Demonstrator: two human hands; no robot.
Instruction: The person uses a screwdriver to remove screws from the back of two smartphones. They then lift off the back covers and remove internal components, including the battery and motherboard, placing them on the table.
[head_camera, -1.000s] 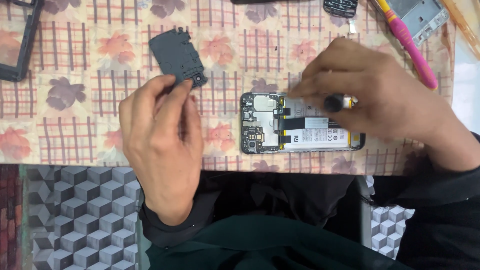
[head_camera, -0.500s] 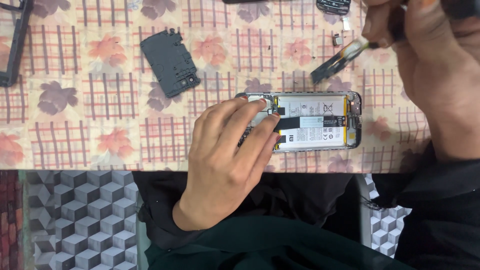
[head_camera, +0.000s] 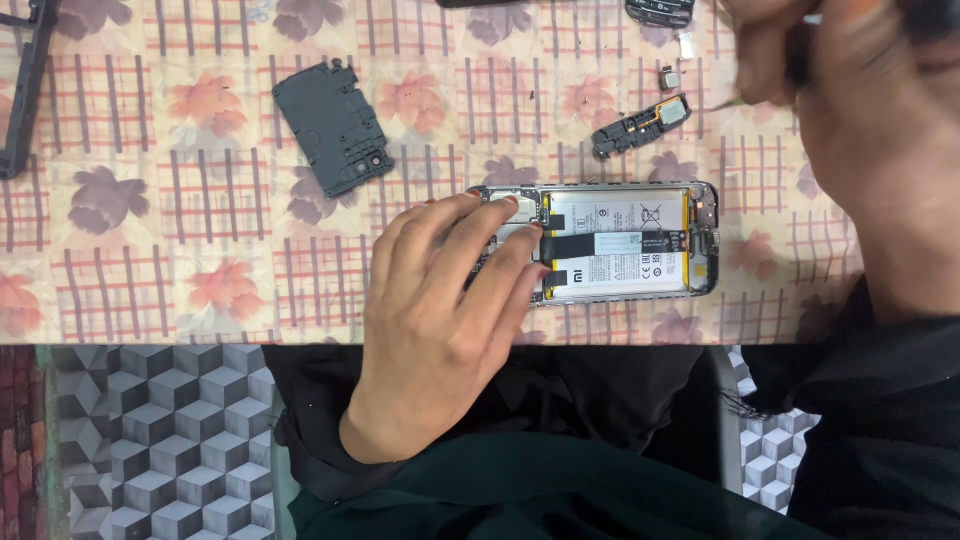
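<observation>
Opened phone (head_camera: 620, 243) lies flat on the floral table (head_camera: 150, 250), near its front edge — left hand (head_camera: 440, 320) pressing spread fingertips on its upper end, grasping nothing. Right hand (head_camera: 860, 130) hovers above, grip closed on what looks like a thin tool (head_camera: 725, 103) — blurred.

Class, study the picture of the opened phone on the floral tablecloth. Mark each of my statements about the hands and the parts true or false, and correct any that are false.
1. The left hand rests its fingers on the opened phone. True.
2. The dark cover plate lies on top of the phone. False: it lies apart on the tablecloth, to the phone's upper left.
3. The right hand holds a thin tool above the table. True.
4. The small speaker module sits inside the phone. False: it lies on the cloth above it.
</observation>
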